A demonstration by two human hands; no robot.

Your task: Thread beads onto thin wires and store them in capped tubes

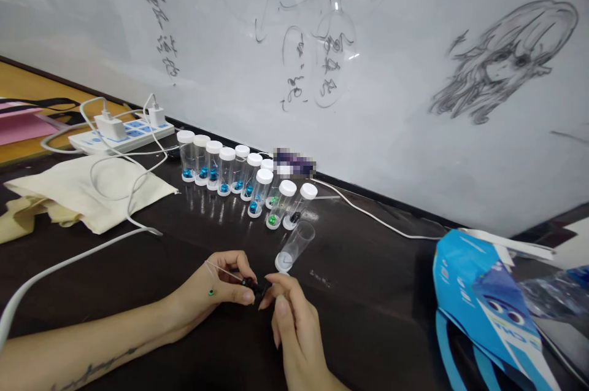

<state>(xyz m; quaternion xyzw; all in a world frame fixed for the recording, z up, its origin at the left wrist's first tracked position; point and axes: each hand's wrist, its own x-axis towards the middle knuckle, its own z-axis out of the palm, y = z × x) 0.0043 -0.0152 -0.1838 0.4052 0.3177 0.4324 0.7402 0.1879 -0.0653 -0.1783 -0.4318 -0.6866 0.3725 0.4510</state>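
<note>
My left hand (216,283) pinches a small black object (256,290) between thumb and forefinger, a little above the dark table. A thin pale thread runs from that object over the hand, and a tiny green bead (211,292) rests against the skin beside the thumb. From the other side, the bent fingers of my right hand (292,314) close on the black object; its exact kind is too small to make out. Just beyond stands an uncapped clear tube (297,247) with a white base. Behind it, a white-capped tube (300,207) has a black piece inside.
Several capped tubes (227,171) with blue or green pieces line the back. A cream cloth bag (92,188), a power strip (124,134) and white cables lie left. At right are a blue bag (483,293) and a plastic bottle (552,293). A whiteboard (221,59) rises behind.
</note>
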